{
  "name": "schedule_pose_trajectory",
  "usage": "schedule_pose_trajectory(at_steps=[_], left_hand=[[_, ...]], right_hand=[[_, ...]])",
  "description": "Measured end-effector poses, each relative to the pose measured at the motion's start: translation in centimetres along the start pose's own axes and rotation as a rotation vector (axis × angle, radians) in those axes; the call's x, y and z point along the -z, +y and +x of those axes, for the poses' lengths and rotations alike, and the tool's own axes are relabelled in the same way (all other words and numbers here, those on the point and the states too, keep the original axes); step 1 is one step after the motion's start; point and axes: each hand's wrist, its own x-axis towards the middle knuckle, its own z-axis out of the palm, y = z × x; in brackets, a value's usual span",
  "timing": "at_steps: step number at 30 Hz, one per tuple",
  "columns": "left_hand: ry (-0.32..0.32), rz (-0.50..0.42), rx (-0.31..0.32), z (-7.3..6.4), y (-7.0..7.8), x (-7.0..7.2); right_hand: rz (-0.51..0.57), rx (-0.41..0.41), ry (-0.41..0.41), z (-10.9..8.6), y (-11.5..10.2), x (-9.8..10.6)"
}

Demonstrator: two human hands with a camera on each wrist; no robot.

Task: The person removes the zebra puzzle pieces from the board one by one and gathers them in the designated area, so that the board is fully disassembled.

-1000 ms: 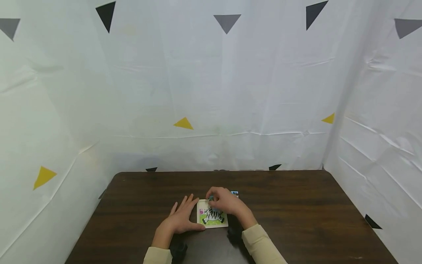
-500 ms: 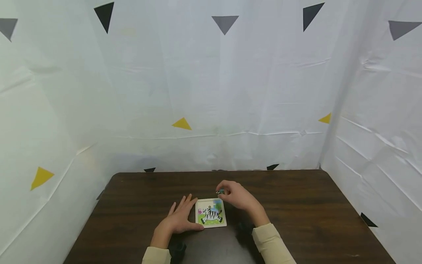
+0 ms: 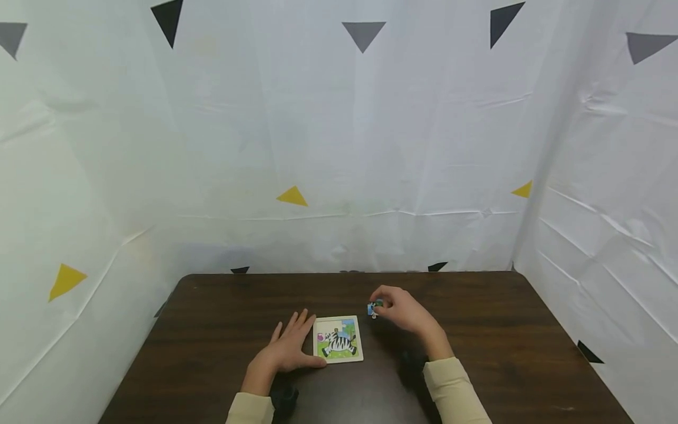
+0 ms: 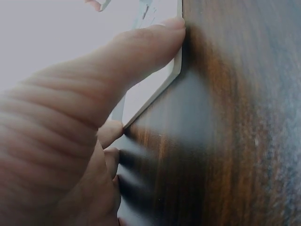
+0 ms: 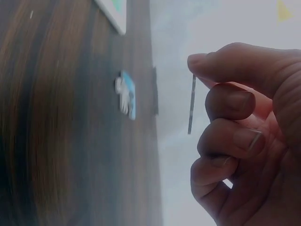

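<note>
A square puzzle board with a zebra picture lies on the table, its upper left part bare and cream. My left hand rests along its left side, fingers spread, and the thumb touches the front left corner; the left wrist view shows this thumb on the board's edge. Right of the board, my right hand pinches a thin puzzle piece between thumb and forefinger, seen edge-on in the right wrist view. A loose puzzle piece, blue with white, lies on the table near that hand.
The dark wooden table reaches back to a white sheet marked with grey, black and yellow triangles. The same sheeting stands at both sides. Dark wrist-worn devices sit by the cuffs.
My right hand has moved from over the board to its right, carrying the pinched puzzle piece, and is now by the loose one. The left hand has stayed at the board.
</note>
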Motion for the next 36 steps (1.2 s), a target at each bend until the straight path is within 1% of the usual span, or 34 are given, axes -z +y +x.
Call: schedule_pose_trajectory(at_steps=[3, 6, 8, 9, 10, 15, 16, 23, 30, 36], left_hand=[[-0.004, 0.016, 0.015, 0.4, -0.6, -0.5], [0.000, 0.023, 0.018, 0.7, -0.9, -0.8], [0.001, 0.028, 0.020, 0.5, -0.7, -0.7], [-0.002, 0.025, 0.025, 0.3, -0.3, -0.5], [0.000, 0.025, 0.024, 0.2, -0.2, -0.4], [0.001, 0.025, 0.029, -0.1, -0.1, -0.4], [0.005, 0.028, 0.025, 0.0, -0.4, -0.7], [-0.007, 0.036, 0.027, -0.1, -0.4, -0.6], [-0.006, 0.032, 0.023, 0.1, -0.5, -0.9], [-0.001, 0.030, 0.022, 0.1, -0.4, -1.0]], right_hand=[[-0.004, -0.033, 0.000, -0.2, 0.8, 0.3], [-0.019, -0.060, 0.001, -0.3, 1.5, 0.7], [-0.027, -0.073, -0.004, -0.4, 2.0, 0.8], [-0.033, -0.082, -0.009, -0.4, 2.2, 0.9], [-0.037, -0.089, -0.014, -0.4, 2.4, 1.0], [-0.042, -0.133, -0.034, -0.5, 2.8, 0.8], [-0.041, -0.135, -0.035, -0.5, 2.9, 0.7], [-0.031, -0.128, -0.044, -0.3, 3.2, 0.3], [-0.018, -0.170, -0.022, -0.6, 3.9, 0.6], [0.001, -0.184, -0.014, -0.8, 4.6, 0.6]])
